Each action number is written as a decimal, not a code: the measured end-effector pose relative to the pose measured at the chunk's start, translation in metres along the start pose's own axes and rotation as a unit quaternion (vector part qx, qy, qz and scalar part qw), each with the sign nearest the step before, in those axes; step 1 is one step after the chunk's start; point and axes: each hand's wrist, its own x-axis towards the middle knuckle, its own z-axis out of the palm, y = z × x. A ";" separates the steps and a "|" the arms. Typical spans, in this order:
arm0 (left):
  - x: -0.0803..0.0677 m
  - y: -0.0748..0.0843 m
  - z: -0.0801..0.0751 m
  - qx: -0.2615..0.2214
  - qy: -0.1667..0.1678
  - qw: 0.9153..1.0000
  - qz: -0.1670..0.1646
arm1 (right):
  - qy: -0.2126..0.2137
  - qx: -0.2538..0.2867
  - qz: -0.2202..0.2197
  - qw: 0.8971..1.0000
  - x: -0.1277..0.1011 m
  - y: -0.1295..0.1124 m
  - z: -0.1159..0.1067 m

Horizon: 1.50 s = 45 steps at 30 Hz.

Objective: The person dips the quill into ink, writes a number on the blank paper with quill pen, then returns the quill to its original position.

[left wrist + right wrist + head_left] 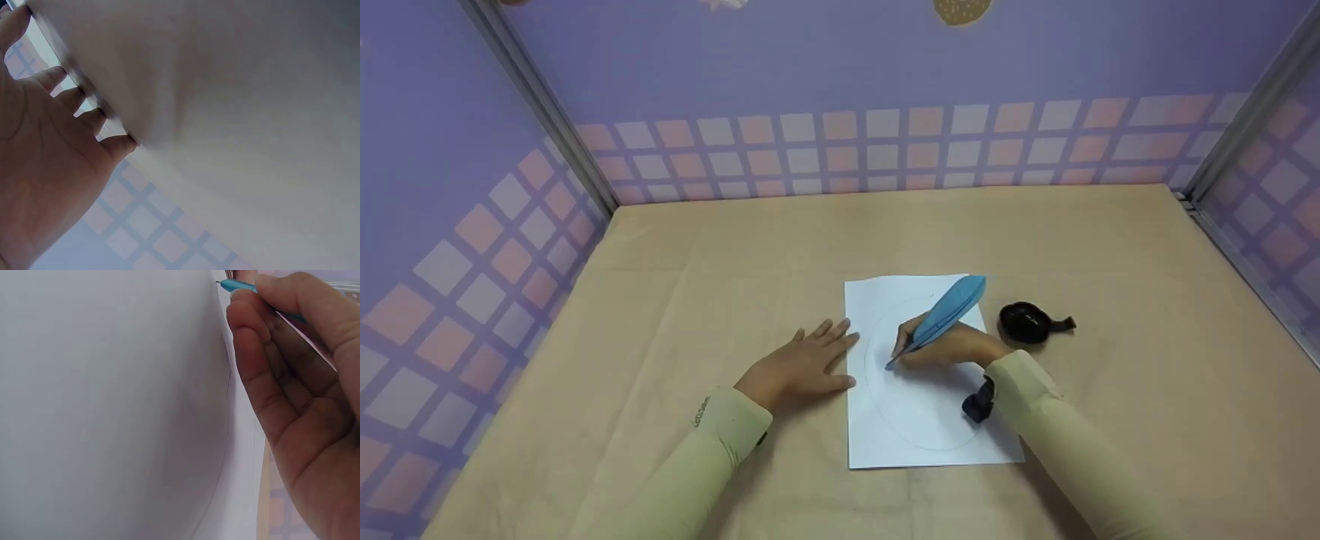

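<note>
Items on the counter (660,300): one sheet of white paper (919,427), one blue feather-shaped pen (943,316), one black inkwell-like pot (1025,322) and two hands. The paper lies flat near the middle of the beige counter, its long axis running away from the person. A faint oval line (877,390) is drawn on the paper.

The left hand (799,365) lies palm down on the counter at the paper's left edge, fingers straight and slightly spread, fingertips touching or just overlapping that edge. It grips nothing. The left wrist view shows the same flat hand (50,163) with its fingers (115,147) pressed to the surface.

The right hand (952,346) rests on the paper, fingers curled round the lower shaft of the pen in a writing grip. In the right wrist view the thumb and fingers (253,332) pinch the thin blue shaft (236,286), and the fine tip meets the paper (112,410).

The pen is tilted. Its long axis runs diagonally: the tip points down and to the left, onto the left side of the oval, and the broad feather end rises up and to the right, over the paper's far right corner.

The black pot stands on the counter just beside the paper's right edge, near the right hand. A small dark device (979,403) sits at the right wrist, next to the pale sleeve (1057,435).
</note>
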 end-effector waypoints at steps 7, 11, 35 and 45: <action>0.001 -0.001 0.000 0.003 -0.001 1.000 0.001 | -0.010 0.008 0.003 1.000 0.002 -0.005 0.007; 0.000 -0.001 0.001 0.002 0.000 1.000 0.003 | -0.018 0.014 -0.001 1.000 0.004 -0.007 0.011; -0.001 0.001 -0.002 -0.004 0.001 1.000 0.005 | -0.069 0.032 -0.020 0.997 0.005 -0.015 0.025; 0.000 0.002 -0.003 0.003 -0.008 1.000 0.003 | -0.064 0.030 -0.017 0.997 0.003 -0.017 0.027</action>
